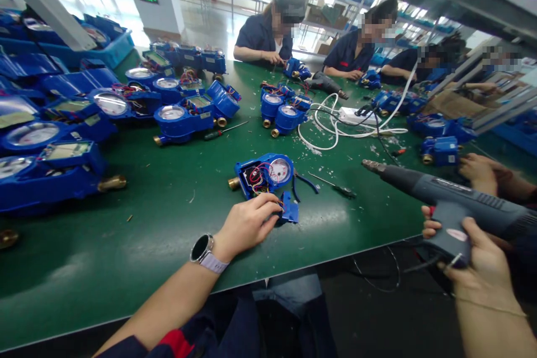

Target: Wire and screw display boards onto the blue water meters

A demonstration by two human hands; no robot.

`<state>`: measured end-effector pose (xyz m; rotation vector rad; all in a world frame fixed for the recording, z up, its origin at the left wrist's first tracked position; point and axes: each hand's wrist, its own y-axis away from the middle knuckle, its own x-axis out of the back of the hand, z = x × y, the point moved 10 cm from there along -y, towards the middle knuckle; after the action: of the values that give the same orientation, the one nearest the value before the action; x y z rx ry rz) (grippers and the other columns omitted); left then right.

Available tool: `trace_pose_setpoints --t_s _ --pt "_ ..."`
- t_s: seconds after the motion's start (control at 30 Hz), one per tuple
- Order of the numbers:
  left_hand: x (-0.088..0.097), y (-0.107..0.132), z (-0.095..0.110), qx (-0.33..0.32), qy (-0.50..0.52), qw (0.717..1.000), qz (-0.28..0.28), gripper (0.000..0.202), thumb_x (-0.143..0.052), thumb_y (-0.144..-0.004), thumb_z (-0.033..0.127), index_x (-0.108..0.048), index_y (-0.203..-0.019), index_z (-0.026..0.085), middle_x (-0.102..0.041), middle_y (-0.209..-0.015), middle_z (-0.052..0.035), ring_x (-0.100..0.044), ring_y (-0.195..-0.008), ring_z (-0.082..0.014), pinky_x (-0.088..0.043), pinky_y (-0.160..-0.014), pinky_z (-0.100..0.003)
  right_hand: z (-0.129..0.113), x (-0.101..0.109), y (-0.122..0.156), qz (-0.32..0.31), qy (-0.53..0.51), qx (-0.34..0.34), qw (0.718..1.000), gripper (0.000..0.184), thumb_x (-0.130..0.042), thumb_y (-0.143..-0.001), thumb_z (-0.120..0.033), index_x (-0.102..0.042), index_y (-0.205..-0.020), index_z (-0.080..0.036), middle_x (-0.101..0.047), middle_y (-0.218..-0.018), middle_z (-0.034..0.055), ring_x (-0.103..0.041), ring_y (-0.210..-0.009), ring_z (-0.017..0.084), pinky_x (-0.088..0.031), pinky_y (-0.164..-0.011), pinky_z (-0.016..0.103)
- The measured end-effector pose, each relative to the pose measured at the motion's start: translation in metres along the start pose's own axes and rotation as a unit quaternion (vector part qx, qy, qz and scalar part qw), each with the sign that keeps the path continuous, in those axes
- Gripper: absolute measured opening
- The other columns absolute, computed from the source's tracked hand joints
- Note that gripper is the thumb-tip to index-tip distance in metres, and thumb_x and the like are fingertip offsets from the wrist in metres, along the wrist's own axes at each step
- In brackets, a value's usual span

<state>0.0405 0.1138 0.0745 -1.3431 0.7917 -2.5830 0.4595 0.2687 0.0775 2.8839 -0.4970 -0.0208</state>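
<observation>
A blue water meter (280,171) with a round white dial and a brass fitting lies on the green table, its wiring compartment open and red, yellow and dark wires exposed. My left hand (251,218), a watch on its wrist, is at the meter's near side. Its fingers are curled together at the edge of a small blue cover (290,208); the fingertips are partly hidden. In my right hand (482,257) is a grey heat gun (444,193), gripped by the handle. The gun's metal nozzle points left, above the table's right part and apart from the meter.
Pliers (308,183) and a screwdriver (338,187) lie right of the meter. More blue meters (180,123) crowd the left; another screwdriver (226,131) is beside them. A power strip (358,116) with white cable lies farther back. Co-workers (264,39) sit opposite; another person's hands (480,170) are at right.
</observation>
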Motion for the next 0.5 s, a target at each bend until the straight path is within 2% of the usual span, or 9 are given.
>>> trace_pose_setpoints --t_s 0.13,0.3,0.43,0.5 --pt "-0.003 0.0 -0.003 0.011 -0.015 1.0 -0.006 0.015 -0.058 -0.09 0.019 -0.062 -0.104 0.021 -0.066 -0.112 -0.0058 -0.069 -0.096 -0.0191 -0.06 -0.079 -0.032 0.025 -0.012 -0.034 0.016 -0.036 -0.03 0.999 0.047 -0.034 -0.097 -0.035 -0.07 -0.072 -0.018 -0.06 -0.095 0.0199 -0.05 -0.056 0.015 -0.041 -0.049 0.038" --pt "0.0 0.0 -0.005 0.017 -0.045 0.999 0.01 0.012 -0.057 -0.091 0.02 -0.063 -0.102 0.021 -0.065 -0.103 -0.0054 -0.068 -0.089 -0.0177 -0.058 -0.073 -0.029 0.043 -0.032 -0.061 0.064 -0.056 -0.028 0.996 0.046 -0.024 -0.103 -0.028 -0.061 -0.079 -0.014 -0.058 -0.088 0.0116 -0.057 -0.061 0.012 -0.047 -0.056 0.03" --pt "0.001 0.001 -0.006 0.024 -0.051 0.998 0.014 0.01 -0.057 -0.091 0.018 -0.063 -0.098 0.02 -0.065 -0.1 -0.005 -0.068 -0.087 -0.017 -0.057 -0.074 -0.028 0.049 -0.026 -0.082 0.147 0.003 0.009 0.989 0.022 -0.041 -0.096 -0.012 -0.05 -0.076 -0.016 -0.054 -0.076 0.0023 -0.059 -0.06 0.012 -0.049 -0.06 0.031" --pt "0.002 0.001 -0.005 0.024 -0.05 0.998 0.014 0.009 -0.056 -0.091 0.018 -0.063 -0.097 0.02 -0.066 -0.1 -0.0047 -0.068 -0.088 -0.0167 -0.056 -0.075 -0.028 0.045 -0.02 -0.092 0.165 0.058 0.043 0.984 0.021 -0.052 -0.088 -0.005 -0.049 -0.07 -0.015 -0.053 -0.069 0.0 -0.056 -0.057 0.012 -0.05 -0.061 0.031"
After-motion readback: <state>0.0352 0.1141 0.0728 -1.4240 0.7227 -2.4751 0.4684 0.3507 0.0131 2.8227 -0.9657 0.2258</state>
